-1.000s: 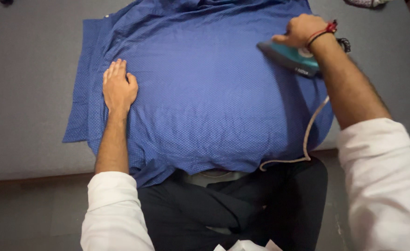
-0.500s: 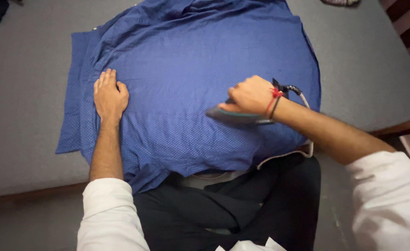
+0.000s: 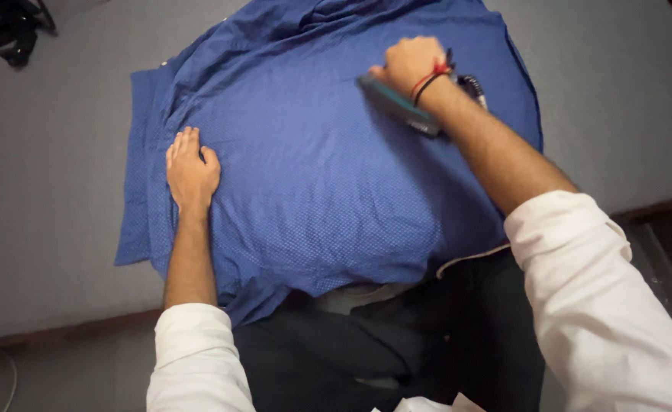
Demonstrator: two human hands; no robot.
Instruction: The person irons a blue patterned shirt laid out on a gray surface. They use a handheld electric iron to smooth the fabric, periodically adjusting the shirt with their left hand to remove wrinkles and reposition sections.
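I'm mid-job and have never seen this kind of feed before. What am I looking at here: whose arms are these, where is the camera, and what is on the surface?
There is no machine here: these are a person's two bare arms in rolled white sleeves. The single picture comes from a camera worn on that person's head, looking down at their own hands.

On the grey padded surface lies a blue shirt, spread out, its near edge hanging over the front of the surface. The left hand lies flat on the shirt, palm down, fingers together, pressing the cloth. The right hand, with red and black threads at the wrist, grips the handle of a teal clothes iron that rests on the shirt. A dark bundle lies at the far left corner; I cannot tell what it is.
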